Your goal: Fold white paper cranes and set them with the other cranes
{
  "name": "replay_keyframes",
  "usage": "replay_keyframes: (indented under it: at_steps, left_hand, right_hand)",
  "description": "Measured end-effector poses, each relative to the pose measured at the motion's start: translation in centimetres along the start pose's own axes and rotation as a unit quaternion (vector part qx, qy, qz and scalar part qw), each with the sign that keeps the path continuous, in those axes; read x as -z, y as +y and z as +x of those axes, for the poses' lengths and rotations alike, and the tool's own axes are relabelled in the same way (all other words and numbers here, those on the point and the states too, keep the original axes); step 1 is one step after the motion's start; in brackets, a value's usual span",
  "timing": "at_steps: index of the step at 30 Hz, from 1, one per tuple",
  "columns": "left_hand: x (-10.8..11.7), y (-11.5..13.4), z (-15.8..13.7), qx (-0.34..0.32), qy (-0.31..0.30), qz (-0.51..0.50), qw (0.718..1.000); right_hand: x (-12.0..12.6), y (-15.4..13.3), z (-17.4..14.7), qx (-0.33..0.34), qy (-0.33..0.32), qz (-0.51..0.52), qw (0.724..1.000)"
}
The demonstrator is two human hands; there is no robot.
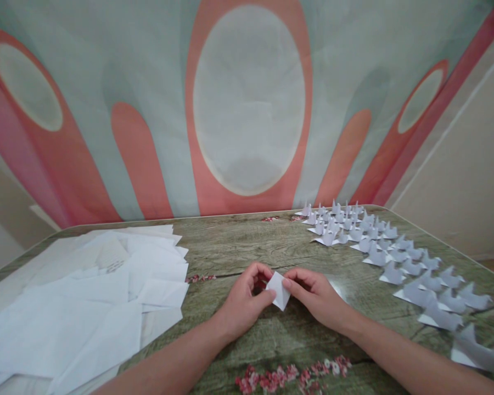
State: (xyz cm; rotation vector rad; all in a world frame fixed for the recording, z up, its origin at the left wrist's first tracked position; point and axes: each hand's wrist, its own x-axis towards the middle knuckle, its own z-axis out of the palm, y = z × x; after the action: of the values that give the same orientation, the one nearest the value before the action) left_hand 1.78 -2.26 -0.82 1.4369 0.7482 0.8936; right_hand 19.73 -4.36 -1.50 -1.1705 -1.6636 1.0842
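Observation:
A small folded piece of white paper [280, 292], roughly diamond-shaped, is held up between both hands just over the middle of the table. My left hand [249, 293] pinches its left edge between thumb and fingers. On the other side, my right hand [313, 293] grips the upper right edge, thumb in front and fingers behind. The back of the folded paper is hidden from view.
Loose white paper sheets [86, 323] lie in an overlapping pile on the left. Several rows of folded paper cranes [376, 255] stand along the right side. The wood-patterned table [239, 241] with printed flowers meets a painted backdrop [249, 99] behind.

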Motion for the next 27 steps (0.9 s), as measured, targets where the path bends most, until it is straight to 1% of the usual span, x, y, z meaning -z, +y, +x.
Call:
replay_keyframes:
  at_steps: [2, 7, 12, 18, 22, 27]
  left_hand:
    - [0.01, 0.04, 0.0, 0.003, -0.006, 0.002, 1.0]
    - [-0.05, 0.15, -0.09, 0.007, 0.004, -0.001, 1.0]
    - [-0.01, 0.29, -0.15, 0.012, -0.011, 0.012, 1.0]
    - [0.02, 0.44, -0.17, -0.005, -0.022, 0.03, 0.999]
    - [-0.01, 0.54, -0.2, -0.013, -0.017, 0.069, 0.997]
    - [-0.24, 0.54, -0.12, -0.033, 0.013, 0.096, 0.995]
  right_hand:
    - [0.03, 0.14, 0.02, 0.001, 0.0, 0.0, 1.0]
    - [0.09, 0.31, -0.04, 0.005, -0.005, 0.001, 1.0]
    - [0.06, 0.01, -0.09, 0.007, -0.018, -0.024, 1.0]
    - [0.06, -0.11, -0.12, 0.009, -0.014, -0.031, 0.999]
    - [0.15, 0.29, -0.11, 0.002, -0.002, -0.004, 1.0]
    - [0.17, 0.73, -0.02, -0.012, 0.03, 0.029, 0.999]
